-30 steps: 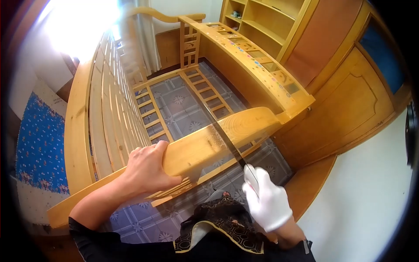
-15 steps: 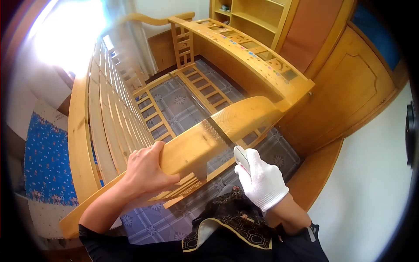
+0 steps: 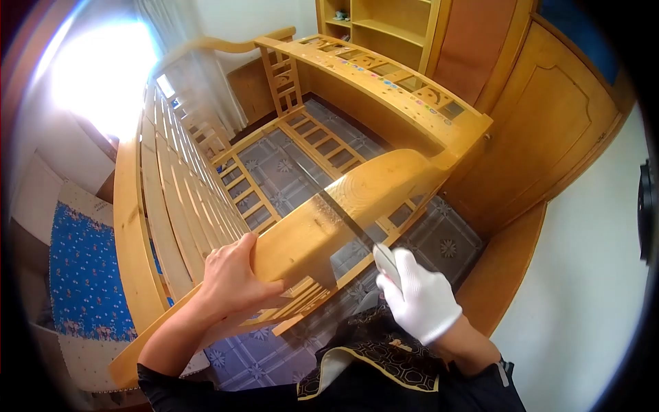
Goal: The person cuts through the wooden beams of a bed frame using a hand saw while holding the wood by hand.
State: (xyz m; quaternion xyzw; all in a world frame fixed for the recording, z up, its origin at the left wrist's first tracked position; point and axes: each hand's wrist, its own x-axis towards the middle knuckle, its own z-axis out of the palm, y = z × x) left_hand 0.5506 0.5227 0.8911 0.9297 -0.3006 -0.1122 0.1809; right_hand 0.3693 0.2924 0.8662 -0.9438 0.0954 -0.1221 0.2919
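My bare left hand (image 3: pixel 232 280) grips the thick wooden rail (image 3: pixel 292 240) of a bunk bed, fingers over its top and thumb on the near side. In a white knit glove, my right hand (image 3: pixel 422 302) is closed around the pale handle (image 3: pixel 386 262) of a handsaw. The saw's long, narrow blade (image 3: pixel 349 221) lies across the rail, to the right of my left hand. Pale sawdust (image 3: pixel 317 206) shows on the wood beside the blade. Whether the teeth sit inside a cut is hard to make out.
Wooden slats (image 3: pixel 171 185) slope along the left, beside a blue patterned cloth (image 3: pixel 89 268). The bed's guard panel (image 3: pixel 384 79) stands beyond the rail. Lower slats (image 3: pixel 322 144) lie over the tiled floor (image 3: pixel 446 237). A wooden cabinet door (image 3: pixel 549 110) and white wall (image 3: pixel 583 275) are at right.
My right hand and the saw have shifted slightly down and right, toward my body. My left hand keeps its grip on the rail. The view has tilted a little.
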